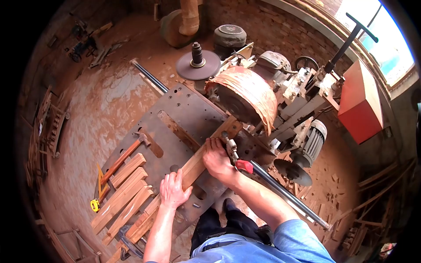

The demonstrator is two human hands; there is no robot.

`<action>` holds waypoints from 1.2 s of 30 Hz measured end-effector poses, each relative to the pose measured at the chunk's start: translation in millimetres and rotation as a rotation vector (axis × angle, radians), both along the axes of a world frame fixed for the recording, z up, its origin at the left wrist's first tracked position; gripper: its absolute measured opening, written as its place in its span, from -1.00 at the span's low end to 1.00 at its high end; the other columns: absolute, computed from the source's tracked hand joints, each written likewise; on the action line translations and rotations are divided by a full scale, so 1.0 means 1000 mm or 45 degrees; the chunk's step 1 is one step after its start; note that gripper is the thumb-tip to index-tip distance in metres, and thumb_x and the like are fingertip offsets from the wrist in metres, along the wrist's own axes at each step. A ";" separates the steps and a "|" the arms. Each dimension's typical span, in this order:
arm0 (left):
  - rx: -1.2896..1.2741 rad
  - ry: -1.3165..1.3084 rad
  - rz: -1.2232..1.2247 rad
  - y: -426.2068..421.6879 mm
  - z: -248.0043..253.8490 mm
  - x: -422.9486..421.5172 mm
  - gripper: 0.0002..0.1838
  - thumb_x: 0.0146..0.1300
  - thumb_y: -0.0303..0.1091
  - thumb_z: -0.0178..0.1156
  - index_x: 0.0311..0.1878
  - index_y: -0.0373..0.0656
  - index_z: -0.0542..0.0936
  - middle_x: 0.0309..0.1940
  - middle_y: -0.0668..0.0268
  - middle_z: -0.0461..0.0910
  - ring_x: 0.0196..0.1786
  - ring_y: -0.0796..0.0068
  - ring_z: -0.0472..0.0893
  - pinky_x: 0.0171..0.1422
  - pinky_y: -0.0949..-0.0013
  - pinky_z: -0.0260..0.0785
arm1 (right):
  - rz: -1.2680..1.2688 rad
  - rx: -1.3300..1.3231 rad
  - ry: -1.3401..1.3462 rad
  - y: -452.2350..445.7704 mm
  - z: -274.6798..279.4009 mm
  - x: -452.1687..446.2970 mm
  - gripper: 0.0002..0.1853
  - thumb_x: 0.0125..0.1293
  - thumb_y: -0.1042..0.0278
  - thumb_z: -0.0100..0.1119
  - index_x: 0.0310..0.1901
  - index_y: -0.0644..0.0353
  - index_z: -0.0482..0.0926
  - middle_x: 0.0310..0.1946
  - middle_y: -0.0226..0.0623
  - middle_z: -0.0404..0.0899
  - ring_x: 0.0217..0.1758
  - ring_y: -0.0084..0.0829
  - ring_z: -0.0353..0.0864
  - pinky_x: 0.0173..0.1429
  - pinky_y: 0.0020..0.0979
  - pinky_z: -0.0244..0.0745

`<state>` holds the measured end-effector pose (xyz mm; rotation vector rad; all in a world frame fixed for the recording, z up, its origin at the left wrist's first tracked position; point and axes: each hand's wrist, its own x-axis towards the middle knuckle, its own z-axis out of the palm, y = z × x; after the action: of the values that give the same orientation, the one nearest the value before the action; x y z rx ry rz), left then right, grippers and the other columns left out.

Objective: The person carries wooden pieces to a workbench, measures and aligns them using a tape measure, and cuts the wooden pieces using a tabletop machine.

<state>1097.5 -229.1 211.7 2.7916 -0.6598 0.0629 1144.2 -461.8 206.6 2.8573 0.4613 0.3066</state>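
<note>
A long wooden bar (193, 170) lies aslant across the grey metal machine table (151, 115). My left hand (173, 192) grips its nearer part, fingers over the top. Farther along, my right hand (215, 157) is closed over the bar, its fingertips partly hidden. Just right of that hand stands a toggle clamp (231, 149) with a red handle (244, 166). The bar's far end reaches a wooden block (231, 126) below the sawdust-coated round guard (245, 87).
Several cut wooden pieces (124, 198), a hammer (125, 157), a yellow tape measure (94, 204) and a C-clamp (130, 240) lie at the left. A circular blade (293, 172) with its motor (316, 136) is at right. A steel rail (287, 193) runs along the front.
</note>
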 end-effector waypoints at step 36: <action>0.056 -0.017 0.001 0.120 -0.002 0.238 -0.14 -0.12 -0.08 0.61 0.31 -0.18 0.55 -0.02 0.17 0.56 0.08 0.11 0.56 0.15 0.06 0.48 | -0.014 -0.027 0.228 0.122 -0.009 0.246 -0.50 0.44 0.26 -0.02 0.26 0.40 0.60 0.39 0.13 0.50 0.43 0.03 0.49 0.55 0.02 0.28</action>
<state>1336.0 -108.7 209.5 2.8360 -0.6708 0.0677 1390.3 -340.1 197.3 2.8779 0.4777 0.0436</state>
